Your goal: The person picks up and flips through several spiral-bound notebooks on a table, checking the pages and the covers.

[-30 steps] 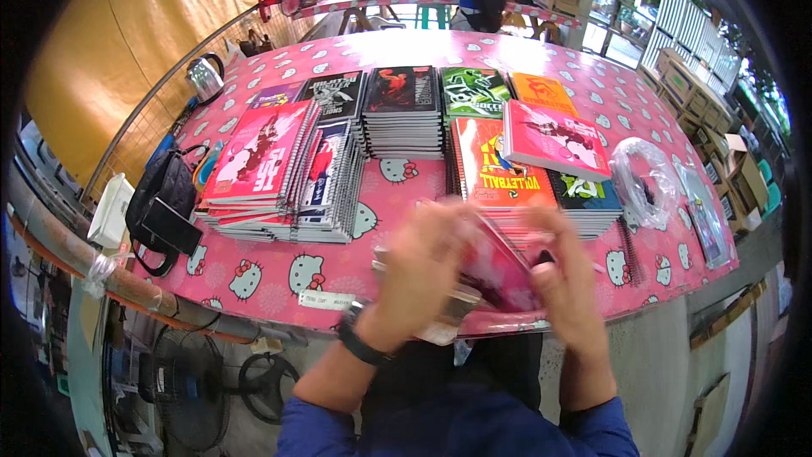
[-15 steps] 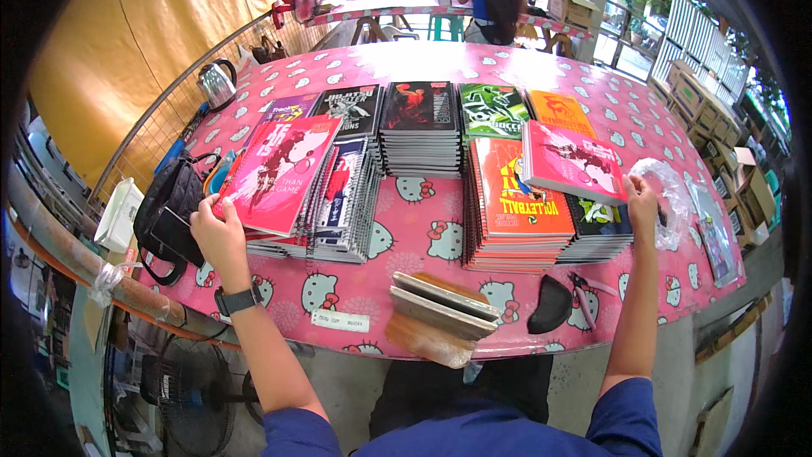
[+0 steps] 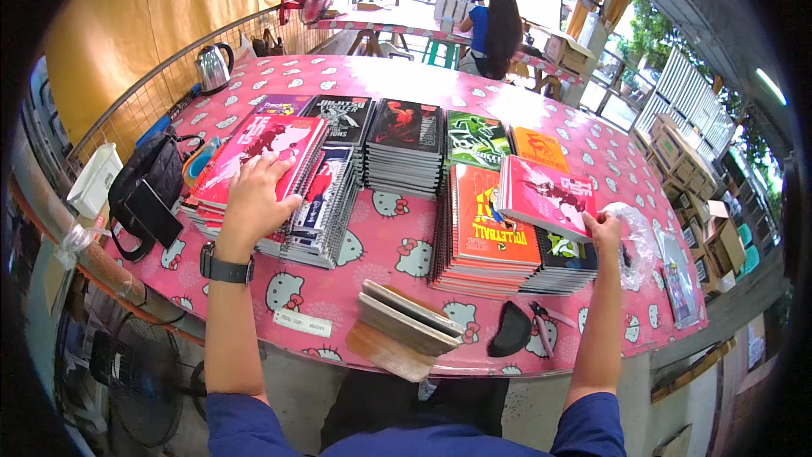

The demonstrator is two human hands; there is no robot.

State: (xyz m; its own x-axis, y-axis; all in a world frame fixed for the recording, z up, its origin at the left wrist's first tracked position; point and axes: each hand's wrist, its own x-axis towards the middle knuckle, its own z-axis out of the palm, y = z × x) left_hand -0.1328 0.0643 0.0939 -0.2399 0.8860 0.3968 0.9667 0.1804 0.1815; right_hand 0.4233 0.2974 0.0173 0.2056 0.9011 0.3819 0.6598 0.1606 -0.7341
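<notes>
My left hand (image 3: 254, 203) lies with fingers spread on the cover of a pink spiral notebook (image 3: 266, 140), which tops a stack at the left. At the right, my right hand (image 3: 604, 230) grips the near right corner of another pink notebook (image 3: 548, 190). That one rests slantwise over a stack of orange notebooks (image 3: 491, 241) and a stack of dark notebooks with green art (image 3: 565, 254). Beside my left hand stand white-and-navy notebooks (image 3: 317, 195). Farther back are stacks with black-and-red (image 3: 406, 129), black-and-grey (image 3: 340, 118), green (image 3: 478, 140) and orange (image 3: 540, 148) covers.
On the pink patterned tablecloth (image 3: 391, 203) near me lie a wood-and-metal block (image 3: 397, 334), a black curved pad (image 3: 510, 330), pliers (image 3: 544, 330) and a white label strip (image 3: 302, 322). A black bag (image 3: 148, 186) and kettle (image 3: 214, 68) are left; clear plastic (image 3: 639, 245) is right. Two people sit beyond.
My left hand has moved from the pink notebook's left edge onto its cover, fingers spreading. My right hand keeps its grip on the other notebook's corner. The whole view has shifted a little.
</notes>
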